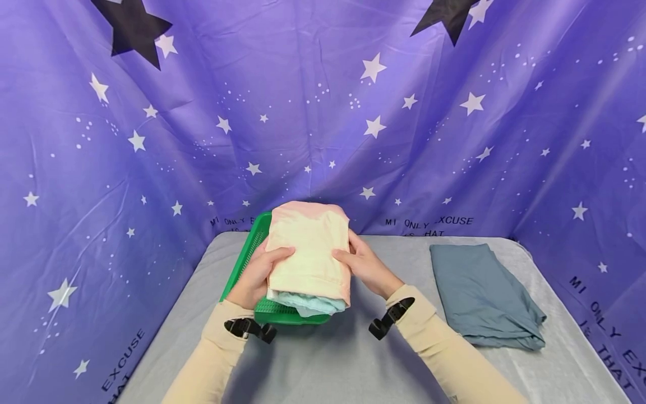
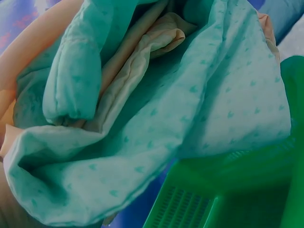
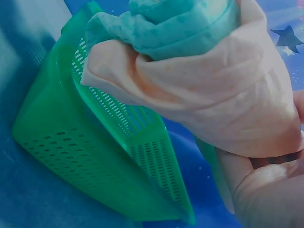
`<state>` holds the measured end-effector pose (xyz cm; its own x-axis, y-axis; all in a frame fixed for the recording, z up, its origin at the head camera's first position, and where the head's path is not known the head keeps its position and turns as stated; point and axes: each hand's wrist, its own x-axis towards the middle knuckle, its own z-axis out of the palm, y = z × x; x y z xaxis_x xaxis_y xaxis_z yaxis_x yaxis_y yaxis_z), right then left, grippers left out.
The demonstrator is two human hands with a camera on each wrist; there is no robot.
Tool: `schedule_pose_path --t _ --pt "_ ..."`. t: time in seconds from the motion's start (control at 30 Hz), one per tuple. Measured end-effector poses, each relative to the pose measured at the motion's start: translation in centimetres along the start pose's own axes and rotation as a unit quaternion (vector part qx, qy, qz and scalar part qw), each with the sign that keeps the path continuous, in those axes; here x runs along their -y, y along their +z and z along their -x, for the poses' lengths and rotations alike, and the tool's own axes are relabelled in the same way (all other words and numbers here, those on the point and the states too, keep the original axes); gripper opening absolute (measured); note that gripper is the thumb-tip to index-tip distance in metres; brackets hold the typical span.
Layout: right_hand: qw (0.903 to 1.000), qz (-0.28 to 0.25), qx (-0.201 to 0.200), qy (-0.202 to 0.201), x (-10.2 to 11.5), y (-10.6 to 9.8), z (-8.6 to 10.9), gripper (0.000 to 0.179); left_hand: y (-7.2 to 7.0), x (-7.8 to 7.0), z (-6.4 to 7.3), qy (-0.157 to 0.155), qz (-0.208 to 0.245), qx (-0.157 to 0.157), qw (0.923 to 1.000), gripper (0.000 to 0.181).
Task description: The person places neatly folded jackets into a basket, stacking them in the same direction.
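Note:
Both hands hold a folded bundle of cloth, pale pink and cream outside (image 1: 309, 247), above a green plastic basket (image 1: 295, 318). My left hand (image 1: 254, 275) grips its left side, and my right hand (image 1: 372, 268) grips the right, thumbs lying on the upper face. Mint-green fabric (image 1: 313, 303) sticks out below the near edge. In the left wrist view this mint layer (image 2: 137, 152) shows a small darker print and loose folds. Seen from the right wrist, the pink cloth (image 3: 218, 90) wraps around the mint roll (image 3: 190, 35), overlapping the basket's perforated wall (image 3: 61, 147).
A folded blue-grey cloth (image 1: 481, 294) lies on the right of the grey-covered table (image 1: 323, 365). Purple curtains (image 1: 303, 112) with stars enclose the table at the back and both sides. A black strap-mounted device (image 1: 249, 328) sits on each wrist.

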<state>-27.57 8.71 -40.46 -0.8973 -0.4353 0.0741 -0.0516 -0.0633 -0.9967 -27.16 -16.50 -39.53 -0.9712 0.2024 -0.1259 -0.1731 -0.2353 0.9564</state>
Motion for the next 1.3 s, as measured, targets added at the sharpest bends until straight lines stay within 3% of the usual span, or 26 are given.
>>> schedule_pose_path --t 0.27,0.63,1.0,1.3 --pt "0.9998 -0.001 -0.010 0.015 -0.4 0.7 -1.3 0.060 -1.3 -0.4 -0.3 -0.007 0.009 0.000 0.9999 0.066" --pt "0.9993 -0.011 -0.007 0.036 -1.7 1.1 -2.6 0.059 -2.6 -0.2 -1.3 -0.034 -0.014 -0.015 0.9992 0.069" --pt "0.9962 -0.063 -0.009 0.059 -2.8 1.5 -4.2 0.063 -3.9 0.4 -2.6 -0.043 -0.016 -0.022 0.9987 0.059" --pt "0.9867 -0.139 -0.019 0.081 -4.0 1.8 -5.5 0.070 -4.4 0.6 -3.6 -0.063 -0.036 -0.024 0.9971 0.062"
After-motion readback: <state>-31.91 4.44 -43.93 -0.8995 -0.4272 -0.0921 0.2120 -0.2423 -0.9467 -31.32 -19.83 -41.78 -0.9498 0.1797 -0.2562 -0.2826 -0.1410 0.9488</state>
